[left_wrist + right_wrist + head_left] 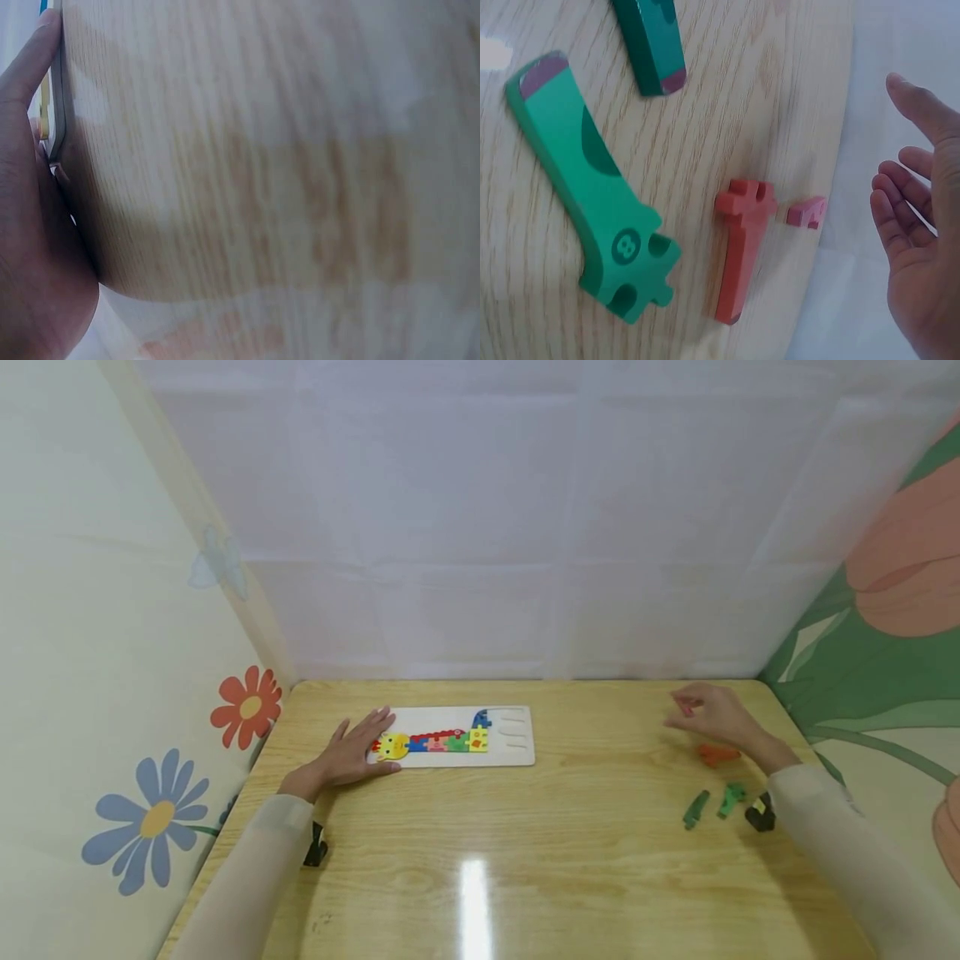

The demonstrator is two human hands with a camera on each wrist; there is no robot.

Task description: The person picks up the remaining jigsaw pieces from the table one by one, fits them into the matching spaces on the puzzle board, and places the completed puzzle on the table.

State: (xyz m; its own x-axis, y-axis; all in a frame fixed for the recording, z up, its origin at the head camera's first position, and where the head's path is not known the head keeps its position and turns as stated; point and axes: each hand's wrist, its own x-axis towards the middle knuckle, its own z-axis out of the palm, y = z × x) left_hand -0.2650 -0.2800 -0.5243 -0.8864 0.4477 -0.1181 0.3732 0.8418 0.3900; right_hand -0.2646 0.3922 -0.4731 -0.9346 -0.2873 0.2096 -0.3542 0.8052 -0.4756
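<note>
My left hand (352,752) rests on the left end of a white puzzle board (442,718), fingers spread over its edge. In the left wrist view, the thumb of that left hand (37,225) lies along the board's side. Set in the board are colourful giraffe pieces (438,743), with a yellow head at the left. My right hand (712,714) hovers at the far right, fingers loosely bent and thumb apart. Near it on the table stand a small pink puzzle piece (808,213) and an orange-red leg-shaped piece (742,240). Nothing shows in its grip.
A green puzzle piece marked 8 (600,180) and a darker green piece (652,45) lie nearer the right forearm. Bare grooves (513,731) show at the board's right end. The wooden table (585,827) meets a white cloth wall (450,568) at the back.
</note>
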